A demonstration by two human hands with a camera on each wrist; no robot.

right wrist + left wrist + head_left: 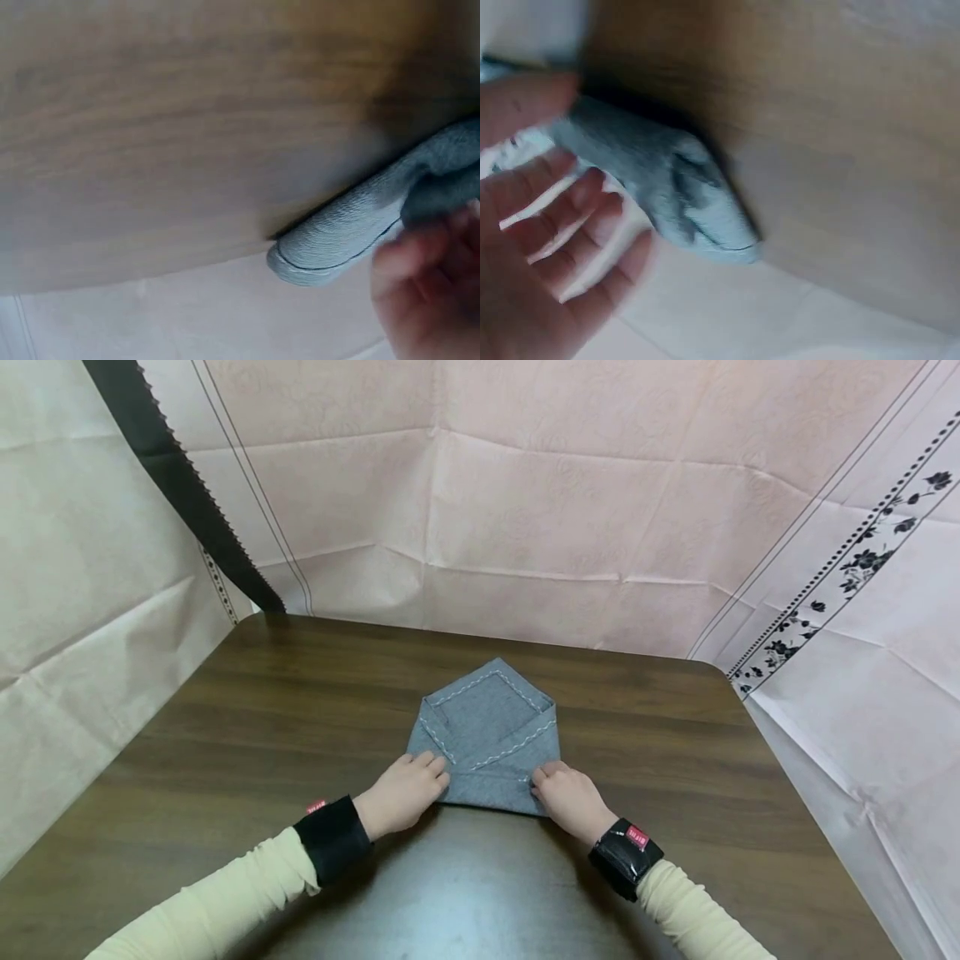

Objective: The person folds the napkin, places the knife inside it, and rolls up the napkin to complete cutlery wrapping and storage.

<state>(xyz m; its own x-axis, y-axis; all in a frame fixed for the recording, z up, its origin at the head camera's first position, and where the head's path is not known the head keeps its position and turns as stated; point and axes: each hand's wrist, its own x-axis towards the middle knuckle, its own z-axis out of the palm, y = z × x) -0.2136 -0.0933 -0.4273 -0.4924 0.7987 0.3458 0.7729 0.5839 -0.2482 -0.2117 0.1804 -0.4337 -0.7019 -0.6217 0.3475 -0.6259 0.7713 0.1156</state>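
A grey-blue cloth (491, 718) with white dashed stitching lies on the brown table, folded into an envelope-like shape with its peak away from me. At its lower left corner is my left hand (405, 789). In the left wrist view the fingers of that hand (562, 232) are spread and gently bent, thumb apart from them, beside the cloth (652, 157). My right hand (572, 797) holds the lower right edge with bent fingers. The right wrist view shows this hand (431, 292) against a dark fold of the cloth (330, 244); its fingertips are blurred.
The wood-grain table (315, 693) has rounded far corners. Pale creased sheeting (525, 510) hangs behind and at both sides, with a black strip (187, 485) at left and a floral band (847, 568) at right. Each wrist wears a black band (333, 839).
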